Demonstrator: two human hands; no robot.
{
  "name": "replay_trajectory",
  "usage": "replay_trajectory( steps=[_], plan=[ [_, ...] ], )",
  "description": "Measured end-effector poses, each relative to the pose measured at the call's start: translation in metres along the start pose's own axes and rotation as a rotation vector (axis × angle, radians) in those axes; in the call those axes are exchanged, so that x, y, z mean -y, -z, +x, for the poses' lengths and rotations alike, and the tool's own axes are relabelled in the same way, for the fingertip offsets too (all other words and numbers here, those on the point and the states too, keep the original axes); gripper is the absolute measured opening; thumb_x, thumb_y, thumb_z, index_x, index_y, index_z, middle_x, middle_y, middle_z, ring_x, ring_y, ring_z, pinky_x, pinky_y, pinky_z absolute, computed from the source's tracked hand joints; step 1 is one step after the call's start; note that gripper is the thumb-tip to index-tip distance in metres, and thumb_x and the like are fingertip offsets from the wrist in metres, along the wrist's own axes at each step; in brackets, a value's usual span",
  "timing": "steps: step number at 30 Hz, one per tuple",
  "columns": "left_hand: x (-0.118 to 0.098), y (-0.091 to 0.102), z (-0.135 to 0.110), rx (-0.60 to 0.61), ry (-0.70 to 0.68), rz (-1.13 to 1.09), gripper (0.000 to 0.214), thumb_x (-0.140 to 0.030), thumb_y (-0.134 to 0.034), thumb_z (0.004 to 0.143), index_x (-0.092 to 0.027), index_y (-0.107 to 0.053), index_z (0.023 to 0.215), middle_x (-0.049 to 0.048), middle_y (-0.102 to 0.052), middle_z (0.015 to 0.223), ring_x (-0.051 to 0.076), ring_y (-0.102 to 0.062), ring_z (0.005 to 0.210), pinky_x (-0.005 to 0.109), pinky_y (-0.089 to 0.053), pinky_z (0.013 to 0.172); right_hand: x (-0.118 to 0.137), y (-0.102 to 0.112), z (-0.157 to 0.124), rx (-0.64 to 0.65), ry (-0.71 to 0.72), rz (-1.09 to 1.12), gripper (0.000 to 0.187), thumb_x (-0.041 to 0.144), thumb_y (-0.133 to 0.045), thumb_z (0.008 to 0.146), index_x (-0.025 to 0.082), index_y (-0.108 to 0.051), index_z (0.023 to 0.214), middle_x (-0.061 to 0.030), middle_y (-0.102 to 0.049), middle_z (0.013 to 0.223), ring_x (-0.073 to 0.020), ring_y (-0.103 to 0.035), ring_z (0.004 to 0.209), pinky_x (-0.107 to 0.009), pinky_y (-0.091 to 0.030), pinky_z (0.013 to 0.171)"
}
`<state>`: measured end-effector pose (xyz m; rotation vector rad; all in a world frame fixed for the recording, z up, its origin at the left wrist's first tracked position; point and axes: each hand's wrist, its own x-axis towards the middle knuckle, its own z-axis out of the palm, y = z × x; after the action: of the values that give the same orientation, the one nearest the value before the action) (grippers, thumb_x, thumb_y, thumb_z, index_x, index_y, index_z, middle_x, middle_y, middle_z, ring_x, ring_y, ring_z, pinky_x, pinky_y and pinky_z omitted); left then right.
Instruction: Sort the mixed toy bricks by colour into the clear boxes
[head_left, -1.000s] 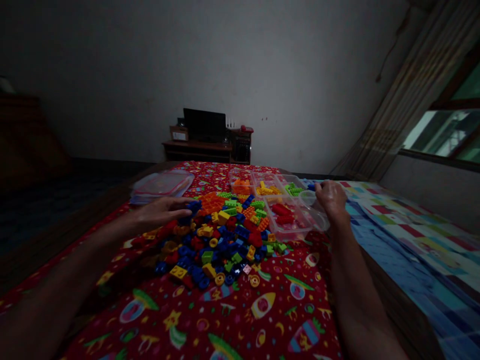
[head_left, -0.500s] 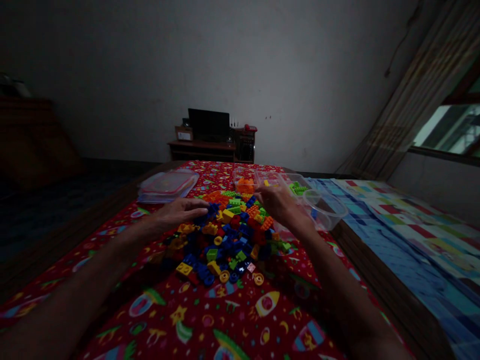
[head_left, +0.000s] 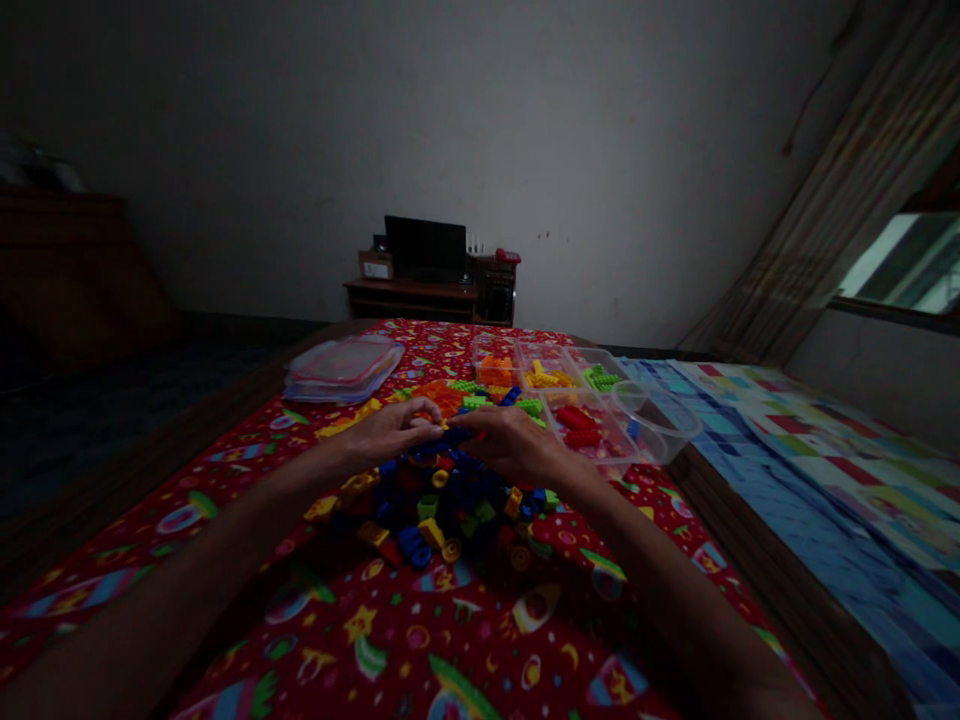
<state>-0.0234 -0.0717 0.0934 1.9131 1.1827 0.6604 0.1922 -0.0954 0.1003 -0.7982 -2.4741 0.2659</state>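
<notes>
Fingertips of my left hand (head_left: 390,430) and my right hand (head_left: 510,440) meet just above the far part of a pile of toy building bricks (head_left: 427,505). Both hands are closed in a pinch. A small yellow brick (head_left: 445,424) shows between the fingertips, with some blue just below it; the fingers cover most of it, and its exact shape cannot be told. The pile mixes blue, yellow, red, green and orange pieces. My right hand hides part of its right side.
Right of the pile, clear plastic boxes hold orange bricks (head_left: 496,371), yellow bricks (head_left: 550,377), green bricks (head_left: 600,378) and red bricks (head_left: 577,425). A round clear tub (head_left: 679,425) stands beside them. Stacked lids (head_left: 341,368) lie at left on the red patterned cloth (head_left: 360,640).
My right hand has moved left from beside the boxes to meet my left hand, which has shifted right and closed. More yellow and red bricks now show in the boxes.
</notes>
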Motion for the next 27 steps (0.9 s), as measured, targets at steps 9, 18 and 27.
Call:
replay_trajectory(
  steps=[9,18,27],
  plan=[
    [0.008,0.001,0.001,-0.04,-0.046,-0.196,0.058,-0.065,-0.056,0.073,-0.018,-0.052,0.108,0.0058,-0.07,0.086,0.019,-0.066,0.071,0.029,-0.051,0.063,-0.018,0.04,-0.008,-0.241,-0.198,-0.178,0.028,0.025,-0.044,0.091,0.014,-0.069,0.085,-0.0027,-0.064,0.071,-0.0095,-0.049,0.059,-0.022,-0.031,0.056],
    [-0.001,-0.002,-0.001,0.019,-0.065,0.066,0.053,-0.061,-0.051,0.073,-0.017,-0.064,0.1,0.0053,-0.072,0.087,0.021,-0.066,0.078,0.03,-0.053,0.068,-0.072,0.115,-0.062,-0.612,-0.894,-0.766,0.038,0.039,-0.045,0.087,0.013,-0.073,0.09,-0.0165,-0.069,0.087,-0.0243,-0.06,0.08,-0.033,-0.041,0.071],
    [-0.009,-0.001,-0.008,0.072,-0.091,0.17,0.049,-0.057,-0.048,0.076,-0.018,-0.067,0.099,0.0036,-0.071,0.091,0.02,-0.066,0.084,0.028,-0.053,0.075,-0.112,0.121,-0.101,-0.535,-1.229,-0.807,0.04,0.038,-0.047,0.084,0.008,-0.073,0.093,-0.0216,-0.068,0.091,-0.0313,-0.062,0.087,-0.04,-0.046,0.072]
  ],
)
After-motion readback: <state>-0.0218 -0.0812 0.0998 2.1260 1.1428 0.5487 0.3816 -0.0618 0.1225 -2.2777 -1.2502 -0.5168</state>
